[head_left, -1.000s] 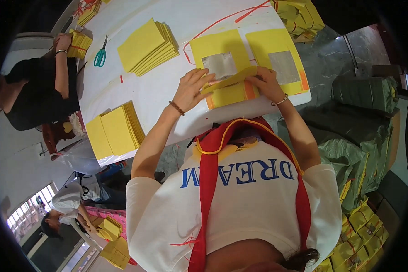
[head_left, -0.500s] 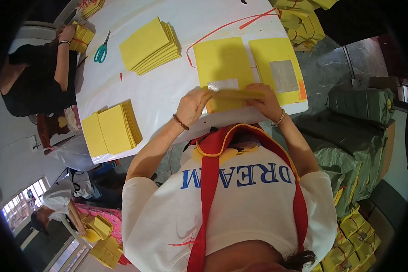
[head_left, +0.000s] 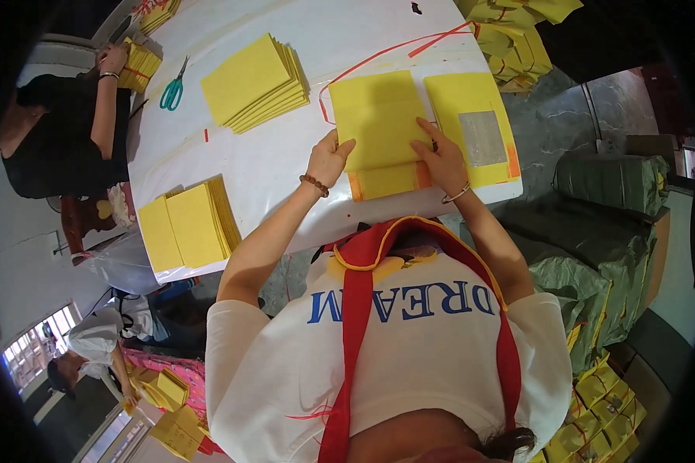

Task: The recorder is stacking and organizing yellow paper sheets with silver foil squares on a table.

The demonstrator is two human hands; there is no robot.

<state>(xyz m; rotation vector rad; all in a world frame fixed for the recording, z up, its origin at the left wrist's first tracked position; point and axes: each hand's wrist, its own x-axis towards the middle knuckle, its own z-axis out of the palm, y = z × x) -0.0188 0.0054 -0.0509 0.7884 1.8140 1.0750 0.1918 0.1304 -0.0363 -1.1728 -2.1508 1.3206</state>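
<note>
A yellow paper envelope lies in front of me on the white-covered table, with an orange-edged strip at its near end. My left hand grips its left edge, thumb on top. At its right edge my right hand holds on, with thumb and a finger on the upper face. Whether other envelopes lie underneath cannot be seen. Just right of it is another yellow envelope with a clear grey window. A red strap runs behind the held envelope.
Fanned yellow envelopes lie farther back, with teal-handled scissors left of them. Another stack sits near left. A co-worker's hand touches a strapped bundle; another person handles yellow envelopes. Green wrapped bales stand right.
The envelope part raised between my hands now lies flat, covering the clear window. My hands have shifted to its two side edges.
</note>
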